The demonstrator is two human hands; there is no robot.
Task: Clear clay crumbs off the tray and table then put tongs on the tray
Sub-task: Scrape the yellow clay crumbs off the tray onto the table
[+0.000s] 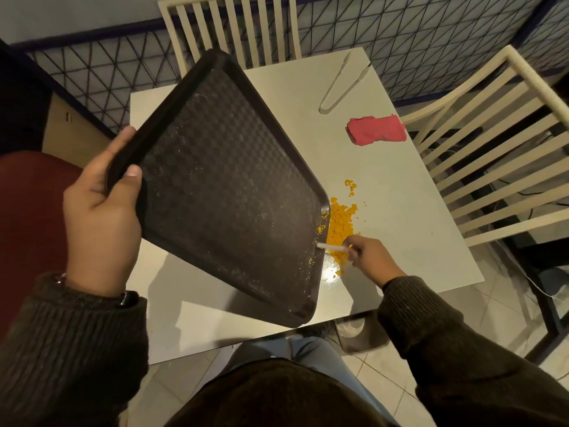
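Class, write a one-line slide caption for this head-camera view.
Left hand holds dark tray tilted; right hand holds a white stick by orange clay crumbs.

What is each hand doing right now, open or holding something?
Left hand: grips the tilted tray by its edge.
Right hand: pinches a thin white stick.

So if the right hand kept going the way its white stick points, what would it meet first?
Likely the lowered rim of the black tray: the white stick in the right hand seems to touch it, depth unclear.
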